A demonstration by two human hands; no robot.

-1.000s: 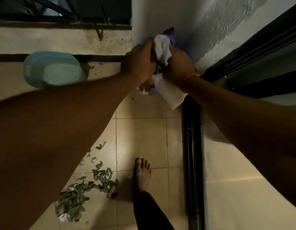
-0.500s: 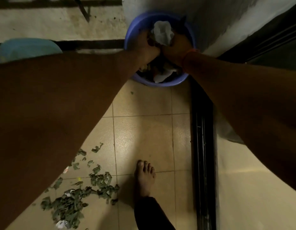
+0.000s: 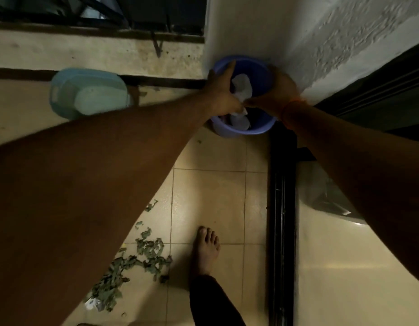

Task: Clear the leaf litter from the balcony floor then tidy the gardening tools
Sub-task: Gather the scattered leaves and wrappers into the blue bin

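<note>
Grip: left hand [image 3: 223,91] and right hand [image 3: 278,95] both pinching white paper [image 3: 242,87] over the blue bucket [image 3: 260,128], upper centre; binning step, next probably gathering leaves [image 3: 133,262] lower left.

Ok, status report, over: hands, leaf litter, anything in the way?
Both hands, left and right, over purple bin, pinching white paper. Leaf litter on tiles. Bare foot beside it.

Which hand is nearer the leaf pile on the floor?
Left. The left hand is at the purple bucket, on the side toward the leaf pile; the right hand is at the bucket's far side, further from the leaves.
</note>
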